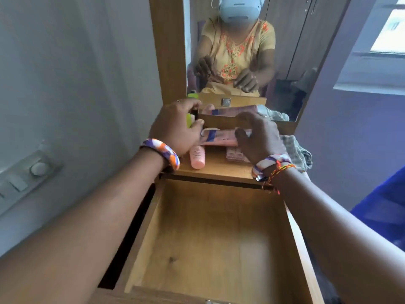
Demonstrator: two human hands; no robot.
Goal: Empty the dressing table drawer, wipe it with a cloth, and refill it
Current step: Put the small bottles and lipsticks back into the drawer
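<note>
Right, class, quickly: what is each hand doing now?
Left hand: grips a small dark item, not identifiable.
Right hand: fingers curl over the long pink tube; firm hold cannot be told.

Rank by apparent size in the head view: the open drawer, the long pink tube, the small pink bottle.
1. Open drawer, though nearest the camera.
2. Long pink tube, partly covered by the right hand.
3. Small pink bottle.

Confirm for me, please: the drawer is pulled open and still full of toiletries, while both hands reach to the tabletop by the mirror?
Not quite. The head view shows the drawer pulled open but empty, bare wood inside. The left hand and right hand do reach to the tabletop by the mirror.
</note>
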